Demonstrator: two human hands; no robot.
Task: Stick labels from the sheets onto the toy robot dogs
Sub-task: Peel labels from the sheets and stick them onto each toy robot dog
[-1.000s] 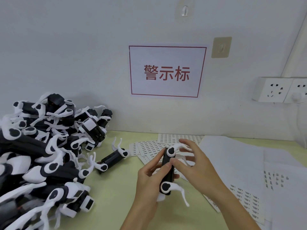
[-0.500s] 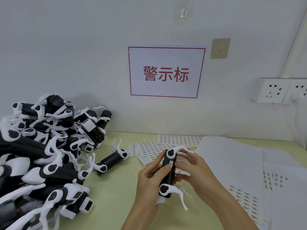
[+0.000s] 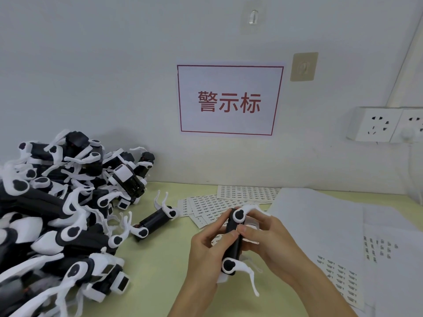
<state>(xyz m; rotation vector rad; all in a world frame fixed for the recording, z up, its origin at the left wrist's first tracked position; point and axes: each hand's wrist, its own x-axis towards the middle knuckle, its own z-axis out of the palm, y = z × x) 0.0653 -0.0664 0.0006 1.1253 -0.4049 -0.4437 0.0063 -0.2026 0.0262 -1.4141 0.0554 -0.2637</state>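
Black-and-white dog, one unit, held upright above the table between my two hands, just in front of the label sheets. Left hand: fingers curled round the dog's left flank, thumb on its front face. Right hand: wrapped round the right flank, thumb pressed on the black body beside my left thumb.

Change noted: a second ago my right fingers were spread and only reaching over the dog; half a second ago a small label showed on the body under them. Now both thumbs cover that spot and the label itself is hidden. My judgement: the label is on and I am rubbing it down, so this dog is nearly finished.

Stock remaining: heap of dogs at left, well apart from my hands; one loose dog lying between heap and sheets. Partly used backing sheets at right, under and beyond my right wrist.
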